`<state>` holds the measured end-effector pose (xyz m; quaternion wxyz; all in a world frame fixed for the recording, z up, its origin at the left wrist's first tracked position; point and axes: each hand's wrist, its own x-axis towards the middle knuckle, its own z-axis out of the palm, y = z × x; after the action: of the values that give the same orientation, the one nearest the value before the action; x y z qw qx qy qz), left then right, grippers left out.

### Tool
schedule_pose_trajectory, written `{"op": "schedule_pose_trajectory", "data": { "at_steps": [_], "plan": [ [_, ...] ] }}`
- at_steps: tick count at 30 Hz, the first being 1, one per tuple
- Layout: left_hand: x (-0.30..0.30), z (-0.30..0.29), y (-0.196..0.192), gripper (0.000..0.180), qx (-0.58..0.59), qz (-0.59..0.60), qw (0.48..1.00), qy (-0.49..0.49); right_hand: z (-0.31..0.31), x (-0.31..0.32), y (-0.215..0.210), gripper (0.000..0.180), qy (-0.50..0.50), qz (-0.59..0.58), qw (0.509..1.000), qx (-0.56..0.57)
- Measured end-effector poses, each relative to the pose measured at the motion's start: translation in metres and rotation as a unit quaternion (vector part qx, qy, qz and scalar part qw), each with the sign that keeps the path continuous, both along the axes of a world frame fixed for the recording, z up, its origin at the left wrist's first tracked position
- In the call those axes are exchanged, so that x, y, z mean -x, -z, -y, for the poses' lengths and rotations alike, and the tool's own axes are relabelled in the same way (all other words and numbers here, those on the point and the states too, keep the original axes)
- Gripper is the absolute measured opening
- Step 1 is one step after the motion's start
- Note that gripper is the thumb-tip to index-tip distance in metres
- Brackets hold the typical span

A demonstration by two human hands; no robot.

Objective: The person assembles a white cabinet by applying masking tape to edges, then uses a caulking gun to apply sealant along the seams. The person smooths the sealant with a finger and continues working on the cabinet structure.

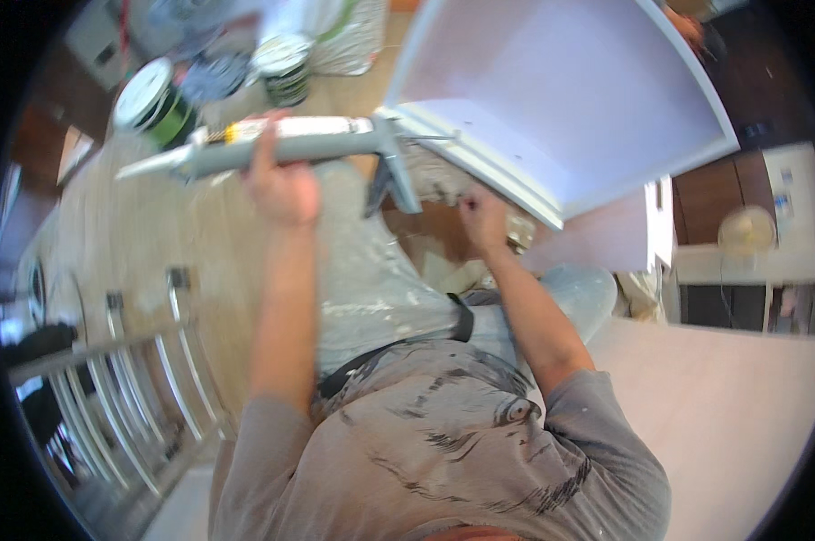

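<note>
Clearly the left hand (284, 185) is wrapped around the barrel of a long grey caulking gun (277, 144), fingers curled over the top of the tube, holding it level and crosswise above the lap. Its pale tapered nozzle points toward the person's left, and the grey metal trigger and handle hang down at the other end, near the white panel. The right hand (481, 216) sits just below that handle, fingers drawn together as if pinching something small; what it pinches I cannot tell.

Judging by this, the gun is being readied rather than laid to a joint. The next move likely calls for the right hand to take the trigger and the nozzle to swing toward an edge.

Beyond the hands, a smooth white flat-faced cabinet box (570, 99) with a square-cut front edge tilts overhead. Paint-flecked grey trousers (371, 279) look stiff and blotchy. Further out stand a round white-lidded tin with a green band (155, 104) and a second lidded tub (284, 68) on the wooden floor (137, 234), and a ribbed aluminium ladder (128, 379) lies to the left.
</note>
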<state>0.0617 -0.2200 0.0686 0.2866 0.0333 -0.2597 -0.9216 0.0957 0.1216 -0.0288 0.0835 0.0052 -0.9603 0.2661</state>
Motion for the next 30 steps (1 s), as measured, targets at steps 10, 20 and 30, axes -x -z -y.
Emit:
{"op": "schedule_pose_trajectory", "data": {
  "at_steps": [10,20,30],
  "plan": [
    [0.004,0.108,0.033,0.046,0.058,0.02,0.992,0.107,-0.16,-0.076,-0.146,0.019,-0.147,0.215,0.932,0.25],
    [0.023,0.111,-0.001,0.049,0.09,0.051,0.981,0.166,-0.295,-0.017,-0.037,0.034,0.163,0.01,0.921,0.353],
    [0.012,0.109,-0.015,0.044,0.156,0.131,0.973,0.111,-0.294,0.035,0.006,0.054,0.117,0.064,0.944,0.3]
  ]
}}
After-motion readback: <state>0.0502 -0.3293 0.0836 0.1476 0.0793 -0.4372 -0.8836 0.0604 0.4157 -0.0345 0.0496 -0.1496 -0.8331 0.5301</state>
